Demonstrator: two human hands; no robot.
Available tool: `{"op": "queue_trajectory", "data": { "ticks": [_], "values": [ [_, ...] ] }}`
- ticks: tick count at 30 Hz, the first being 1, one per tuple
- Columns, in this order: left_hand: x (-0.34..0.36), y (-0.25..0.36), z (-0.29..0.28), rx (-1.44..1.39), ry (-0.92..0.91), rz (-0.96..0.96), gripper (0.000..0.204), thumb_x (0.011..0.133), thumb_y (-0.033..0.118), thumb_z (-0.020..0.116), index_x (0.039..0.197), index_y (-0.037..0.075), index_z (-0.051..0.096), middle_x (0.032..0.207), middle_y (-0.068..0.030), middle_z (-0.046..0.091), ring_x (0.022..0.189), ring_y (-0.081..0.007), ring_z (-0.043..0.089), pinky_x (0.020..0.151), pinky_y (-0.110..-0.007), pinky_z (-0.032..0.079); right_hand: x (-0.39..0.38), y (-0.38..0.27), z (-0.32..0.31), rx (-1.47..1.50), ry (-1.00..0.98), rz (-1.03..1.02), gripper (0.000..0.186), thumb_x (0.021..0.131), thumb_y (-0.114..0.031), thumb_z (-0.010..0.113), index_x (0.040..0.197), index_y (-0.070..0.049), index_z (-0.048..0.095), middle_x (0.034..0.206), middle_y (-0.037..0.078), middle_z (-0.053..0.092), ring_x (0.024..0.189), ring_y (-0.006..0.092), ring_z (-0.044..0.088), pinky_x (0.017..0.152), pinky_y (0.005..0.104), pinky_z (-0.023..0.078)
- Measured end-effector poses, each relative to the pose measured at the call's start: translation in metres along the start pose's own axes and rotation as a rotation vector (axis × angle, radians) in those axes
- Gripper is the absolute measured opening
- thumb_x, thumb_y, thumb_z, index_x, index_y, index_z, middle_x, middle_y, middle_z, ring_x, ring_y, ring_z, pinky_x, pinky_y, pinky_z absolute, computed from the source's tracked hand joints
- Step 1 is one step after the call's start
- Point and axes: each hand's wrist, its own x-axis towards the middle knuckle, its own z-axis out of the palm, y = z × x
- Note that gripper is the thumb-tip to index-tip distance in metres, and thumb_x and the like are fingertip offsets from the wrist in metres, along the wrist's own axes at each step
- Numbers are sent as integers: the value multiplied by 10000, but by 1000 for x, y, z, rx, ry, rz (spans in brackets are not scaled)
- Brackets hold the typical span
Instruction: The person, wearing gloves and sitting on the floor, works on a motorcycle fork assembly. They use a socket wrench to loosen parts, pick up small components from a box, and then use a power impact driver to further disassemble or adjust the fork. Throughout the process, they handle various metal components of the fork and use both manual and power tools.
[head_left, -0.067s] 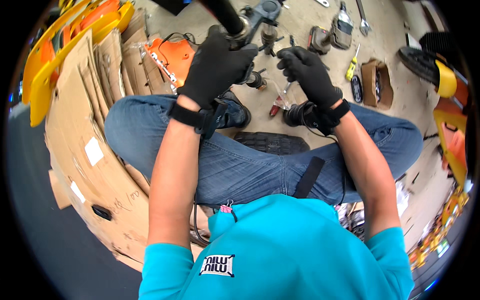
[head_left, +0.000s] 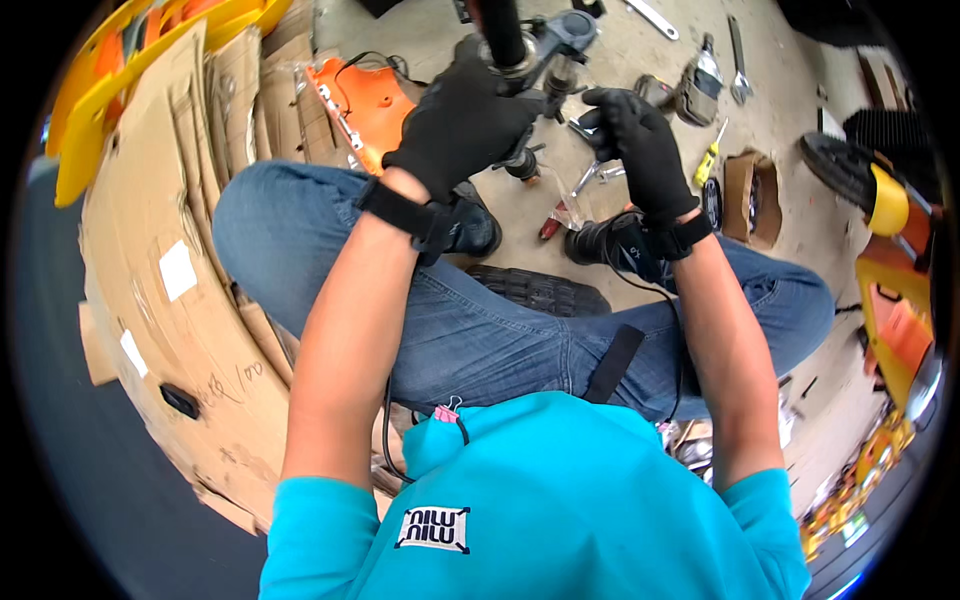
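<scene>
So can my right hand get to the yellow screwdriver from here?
Probably yes: I see nothing blocking the way between the right hand and the yellow screwdriver to its right.

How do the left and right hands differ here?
The left hand is at the dark shaft; the right hand is apart from it. The left hand reaches farther forward than the right hand. Both wear black gloves and black wrist straps.
</scene>
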Motion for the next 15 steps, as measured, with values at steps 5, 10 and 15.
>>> {"op": "queue_trajectory", "data": {
  "ticks": [5, 10, 15],
  "values": [
    [-1, 2, 1, 91, 20, -11, 461, 787, 266, 727, 1086, -26, 533, 858, -147, 668, 773, -215, 671, 680, -331, 508, 20, -16, 11, 46, 10, 36, 362, 1010, -335, 474, 1052, -19, 647, 805, 24, 664, 664, 71, 540, 571, 212, 441],
    [0, -1, 8, 64, 22, -76, 516, 753, 309, 734, 1076, -44, 542, 900, -205, 670, 834, -323, 673, 737, -386, 510, 34, -18, 9, -16, -4, 54, 338, 995, -320, 505, 1048, -16, 643, 805, 34, 666, 642, 76, 522, 558, 217, 424],
    [0, 0, 10, 69, 6, -37, 542, 778, 248, 686, 1102, -138, 488, 880, -290, 668, 868, -383, 689, 780, -413, 549, 32, -20, 7, 17, -18, 57, 322, 989, -308, 532, 1098, -21, 630, 838, 48, 667, 648, 76, 514, 563, 214, 412]
  ]
}}
